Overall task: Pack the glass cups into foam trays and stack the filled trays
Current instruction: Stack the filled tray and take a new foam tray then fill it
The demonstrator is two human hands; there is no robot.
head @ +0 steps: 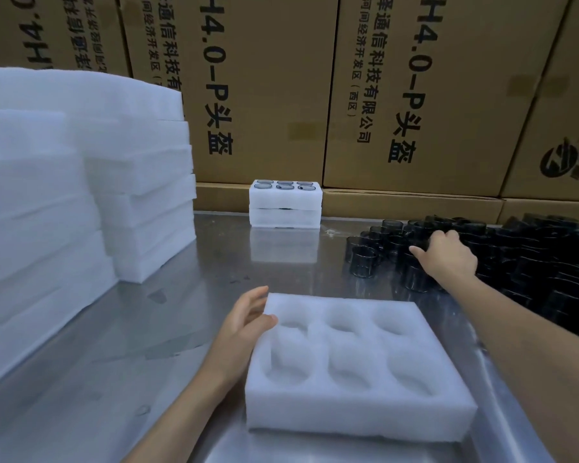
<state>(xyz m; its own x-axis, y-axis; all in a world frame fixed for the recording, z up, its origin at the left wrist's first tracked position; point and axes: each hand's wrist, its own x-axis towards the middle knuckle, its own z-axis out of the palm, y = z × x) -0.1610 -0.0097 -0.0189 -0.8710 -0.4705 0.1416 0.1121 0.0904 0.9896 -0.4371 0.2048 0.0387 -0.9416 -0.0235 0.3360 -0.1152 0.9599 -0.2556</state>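
Note:
A white foam tray (355, 399) with six empty round wells lies on the steel table in front of me. My left hand (244, 322) holds its far left corner, thumb on top and fingers along the side. A crowd of dark glass cups (515, 262) stands at the right. My right hand (447, 253) reaches into them, fingers curled over the cups; I cannot make out whether it grips one. Two stacked foam trays (284, 208), the top one filled with cups, stand at the back.
Tall piles of white foam trays (81, 195) fill the left side of the steel table (147, 362). Brown cardboard cartons (365, 95) form a wall behind the table. The table's right edge runs close beside the near tray.

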